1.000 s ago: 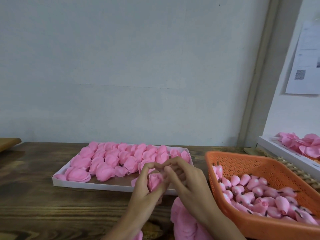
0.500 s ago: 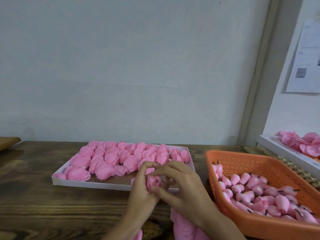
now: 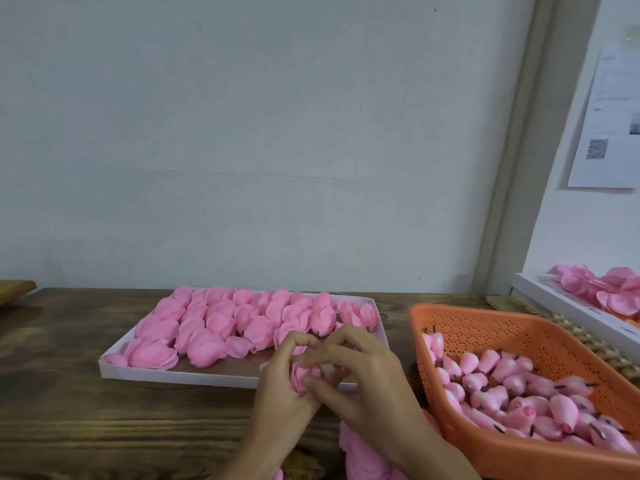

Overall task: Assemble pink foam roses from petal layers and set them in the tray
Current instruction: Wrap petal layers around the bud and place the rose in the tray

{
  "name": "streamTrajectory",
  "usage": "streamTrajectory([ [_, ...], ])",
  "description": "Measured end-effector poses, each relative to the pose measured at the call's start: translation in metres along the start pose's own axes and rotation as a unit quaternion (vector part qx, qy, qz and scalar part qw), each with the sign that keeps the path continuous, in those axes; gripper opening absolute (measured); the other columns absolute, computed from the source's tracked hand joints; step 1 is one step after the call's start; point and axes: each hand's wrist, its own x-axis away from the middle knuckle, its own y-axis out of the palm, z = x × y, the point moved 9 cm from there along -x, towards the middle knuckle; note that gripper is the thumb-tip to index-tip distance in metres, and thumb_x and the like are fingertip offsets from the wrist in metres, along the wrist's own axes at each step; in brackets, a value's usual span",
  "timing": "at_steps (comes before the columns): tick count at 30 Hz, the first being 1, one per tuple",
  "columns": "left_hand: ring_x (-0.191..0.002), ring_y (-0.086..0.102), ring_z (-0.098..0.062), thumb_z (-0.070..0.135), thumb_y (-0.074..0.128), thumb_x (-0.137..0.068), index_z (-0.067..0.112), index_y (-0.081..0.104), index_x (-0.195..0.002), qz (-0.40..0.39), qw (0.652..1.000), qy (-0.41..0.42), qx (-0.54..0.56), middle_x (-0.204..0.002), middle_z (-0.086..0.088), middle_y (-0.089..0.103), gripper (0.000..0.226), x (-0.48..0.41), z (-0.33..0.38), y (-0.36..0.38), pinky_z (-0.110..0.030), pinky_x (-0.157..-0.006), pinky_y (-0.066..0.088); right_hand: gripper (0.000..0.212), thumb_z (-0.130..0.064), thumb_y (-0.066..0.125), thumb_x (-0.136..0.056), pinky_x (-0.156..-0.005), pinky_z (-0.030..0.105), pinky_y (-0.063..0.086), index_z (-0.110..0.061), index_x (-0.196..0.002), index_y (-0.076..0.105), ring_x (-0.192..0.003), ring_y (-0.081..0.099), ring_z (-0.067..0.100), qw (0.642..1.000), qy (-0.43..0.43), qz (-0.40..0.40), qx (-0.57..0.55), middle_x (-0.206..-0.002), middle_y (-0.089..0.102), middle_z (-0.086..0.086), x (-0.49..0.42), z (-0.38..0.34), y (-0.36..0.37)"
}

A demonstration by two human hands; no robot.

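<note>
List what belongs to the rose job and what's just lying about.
Job:
left hand and right hand, both gripping the rose
tray of finished roses
basket of buds
petal pile by the wrists
petal box, far right

Lying about:
paper on the wall
board, far left
woven mat

Obs: rose (image 3: 300,375) mostly hidden, left hand (image 3: 280,386) and right hand (image 3: 360,382) wrapped round it; only a pink patch shows between the fingers. Petal pile (image 3: 360,452) partly under the right forearm, cut by the bottom edge. Orange basket (image 3: 485,311) cut off right and bottom. Wall paper (image 3: 613,133) print blurred (code square unreadable). Side tray (image 3: 561,305) runs out of frame.
</note>
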Motion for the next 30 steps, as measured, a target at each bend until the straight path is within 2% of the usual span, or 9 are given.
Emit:
streamTrajectory([
  [4,-0.084,0.078,-0.023,0.023,0.078,-0.074,0.031,0.063,-0.106,-0.013,1.000,0.011,-0.010,-0.090,-0.004,0.077,0.036,0.001,0.005,0.004,-0.030,-0.065,0.061,0.019,-0.031,0.077,-0.082,-0.072,0.020,0.048,-0.038,-0.100,0.076,-0.086,0.057,0.001,1.000,0.004,0.011,-0.004,-0.092,0.058,-0.016,-0.001,0.000,-0.001],
  [8,-0.089,0.077,-0.021,0.016,0.080,-0.070,0.032,0.060,-0.114,-0.038,0.999,0.018,-0.032,-0.098,0.000,0.076,0.051,0.003,0.002,0.008,-0.030,-0.069,0.062,0.021,-0.024,0.084,-0.080,-0.072,0.015,0.043,-0.035,-0.096,0.077,-0.082,0.053,-0.003,1.000,-0.003,0.027,-0.006,-0.088,0.059,-0.015,-0.001,0.000,-0.005],
  [13,-0.094,0.077,-0.024,0.014,0.083,-0.075,0.029,0.058,-0.119,-0.041,0.999,0.002,-0.008,-0.101,-0.004,0.077,0.053,0.000,-0.002,0.009,-0.031,-0.074,0.061,0.021,-0.024,0.088,-0.078,-0.070,0.010,0.039,-0.035,-0.089,0.074,-0.077,0.052,-0.002,0.998,-0.003,0.041,-0.043,-0.084,0.058,-0.018,-0.003,0.001,-0.010],
  [19,-0.093,0.077,-0.027,0.006,0.086,-0.071,0.031,0.054,-0.123,-0.034,0.999,-0.013,0.004,-0.102,-0.008,0.077,0.066,-0.002,-0.006,0.005,-0.034,-0.075,0.061,0.024,-0.032,0.084,-0.079,-0.075,0.017,0.044,-0.038,-0.102,0.079,-0.086,0.058,0.010,0.997,0.028,-0.017,-0.069,-0.091,0.066,-0.013,-0.004,0.008,-0.003],
  [24,-0.077,0.071,-0.011,0.002,0.087,-0.067,0.033,0.053,-0.123,-0.068,0.997,-0.031,0.012,-0.083,0.004,0.073,0.073,0.001,-0.004,0.012,-0.021,-0.069,0.055,0.020,-0.019,0.083,-0.078,-0.072,0.020,0.048,-0.034,-0.090,0.077,-0.087,0.061,0.013,0.996,0.024,-0.024,-0.087,-0.090,0.066,-0.013,-0.005,0.008,-0.002],
  [28,-0.089,0.076,-0.021,-0.008,0.086,-0.067,0.031,0.052,-0.125,-0.090,0.995,-0.043,0.028,-0.095,-0.006,0.076,0.078,0.002,-0.001,0.016,-0.024,-0.075,0.057,0.017,-0.013,0.081,-0.079,-0.075,0.022,0.050,-0.029,-0.084,0.077,-0.092,0.063,0.012,0.994,0.028,-0.030,-0.098,-0.095,0.064,-0.014,-0.005,0.010,-0.003],
  [30,-0.086,0.075,-0.021,-0.008,0.086,-0.066,0.035,0.052,-0.124,-0.100,0.994,-0.049,0.023,-0.094,-0.005,0.075,0.080,0.003,-0.001,0.018,-0.026,-0.074,0.058,0.019,-0.013,0.083,-0.078,-0.076,0.021,0.050,-0.031,-0.083,0.077,-0.094,0.063,0.012,0.994,0.031,-0.039,-0.101,-0.096,0.063,-0.014,-0.005,0.010,-0.002],
])
